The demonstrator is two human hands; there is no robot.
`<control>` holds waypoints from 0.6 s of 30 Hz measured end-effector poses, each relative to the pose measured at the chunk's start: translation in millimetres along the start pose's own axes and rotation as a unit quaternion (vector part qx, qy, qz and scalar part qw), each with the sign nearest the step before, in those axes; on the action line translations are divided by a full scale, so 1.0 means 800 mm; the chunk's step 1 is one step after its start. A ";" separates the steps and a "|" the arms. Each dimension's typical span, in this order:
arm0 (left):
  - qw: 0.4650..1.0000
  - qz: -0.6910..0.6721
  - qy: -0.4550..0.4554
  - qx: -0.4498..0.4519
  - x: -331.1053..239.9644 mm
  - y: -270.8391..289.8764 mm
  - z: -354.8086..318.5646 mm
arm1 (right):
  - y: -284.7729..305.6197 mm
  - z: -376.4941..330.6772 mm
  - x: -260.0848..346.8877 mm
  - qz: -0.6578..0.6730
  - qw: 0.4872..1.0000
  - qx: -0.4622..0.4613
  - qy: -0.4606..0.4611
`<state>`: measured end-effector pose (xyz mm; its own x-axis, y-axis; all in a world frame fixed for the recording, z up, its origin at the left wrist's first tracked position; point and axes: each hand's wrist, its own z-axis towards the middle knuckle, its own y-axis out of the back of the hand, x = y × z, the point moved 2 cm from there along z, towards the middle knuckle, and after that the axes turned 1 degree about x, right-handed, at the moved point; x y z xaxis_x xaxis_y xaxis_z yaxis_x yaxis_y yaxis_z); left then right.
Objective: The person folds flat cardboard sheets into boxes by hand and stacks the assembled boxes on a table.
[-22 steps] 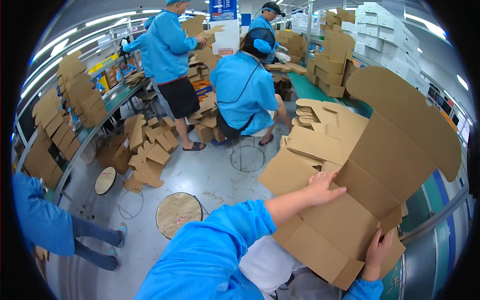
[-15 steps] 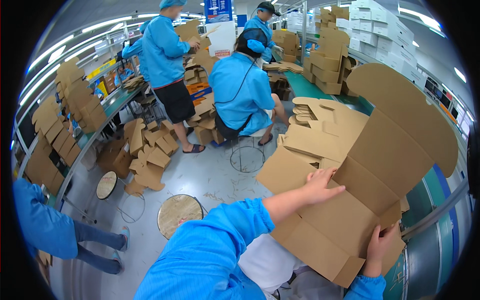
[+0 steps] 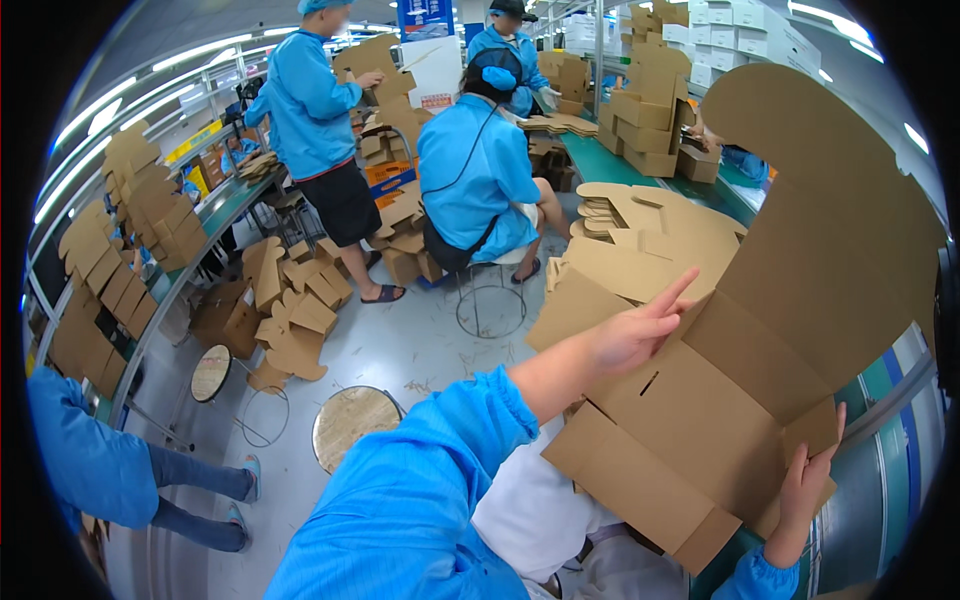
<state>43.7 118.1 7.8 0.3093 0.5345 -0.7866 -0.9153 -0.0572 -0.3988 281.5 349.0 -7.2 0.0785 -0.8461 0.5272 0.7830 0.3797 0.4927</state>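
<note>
I hold a large brown die-cut cardboard box blank [image 3: 790, 330], partly folded, tilted up in front of me at the right. My left hand [image 3: 640, 330] presses flat on its inner panel near the left side flap, fingers extended. My right hand [image 3: 805, 490] grips the blank's lower right edge from behind, fingers curled over it. A tall rounded flap of the blank rises toward the upper right. A stack of flat blanks [image 3: 640, 225] lies just beyond my left hand.
A seated person in blue [image 3: 480, 175] and a standing one [image 3: 315, 110] work ahead among loose cardboard pieces [image 3: 295, 310] on the floor. Round stools [image 3: 352, 425] stand near my left arm. A green conveyor [image 3: 650, 170] carries folded boxes; another person's legs [image 3: 190, 480] are at left.
My left hand slid a little up and right on the panel, and the blank tipped slightly more upright. My right hand kept its grip on the lower edge.
</note>
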 end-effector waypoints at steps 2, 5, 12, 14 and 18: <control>1.000 -0.015 0.001 0.021 -0.004 -0.006 0.009 | -0.001 0.002 0.007 0.038 0.999 -0.032 -0.013; 0.996 0.067 -0.042 0.045 0.009 -0.016 0.040 | 0.000 -0.007 -0.012 0.035 0.997 -0.059 -0.018; 0.991 0.120 -0.040 0.041 0.063 0.006 0.076 | -0.014 -0.013 -0.039 0.027 0.984 0.034 -0.172; 0.988 0.154 0.007 0.002 0.080 0.010 0.070 | -0.043 -0.027 -0.036 0.063 0.981 0.015 -0.184; 0.971 0.221 0.033 -0.080 0.077 0.010 0.074 | -0.046 -0.032 -0.050 0.100 0.977 0.024 -0.188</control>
<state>39.9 200.7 -16.3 -0.0834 0.3730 -0.9241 -0.9123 -0.4018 -0.0798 265.6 359.6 -64.2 -0.0132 -0.5591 0.8290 0.7442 0.5482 0.3817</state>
